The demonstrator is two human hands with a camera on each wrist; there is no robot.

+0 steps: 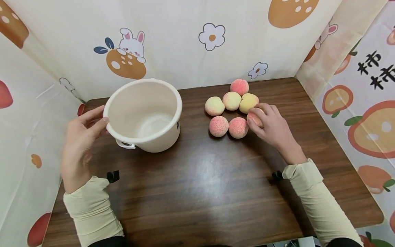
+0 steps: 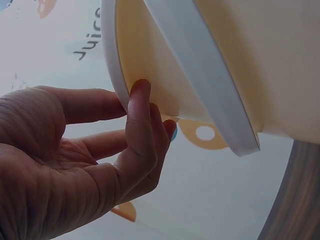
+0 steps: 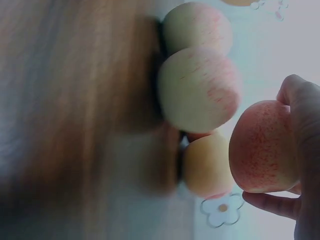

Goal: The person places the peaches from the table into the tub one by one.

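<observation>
Head view: the left hand (image 1: 77,140), reaching up from the table's (image 1: 191,195) front left corner, pinches the left side of a bucket's (image 1: 158,144) rim between thumb and fingers; the bucket stands mouth up near the back left corner. Toward the back right corner, six loose peaches (image 1: 218,126) sit close together, the farthest near the back edge. At their right, the right hand (image 1: 274,128), back upward, has thumb and fingers clamped on a seventh, the held peach (image 1: 255,118), which lies between the fingertips.
</observation>
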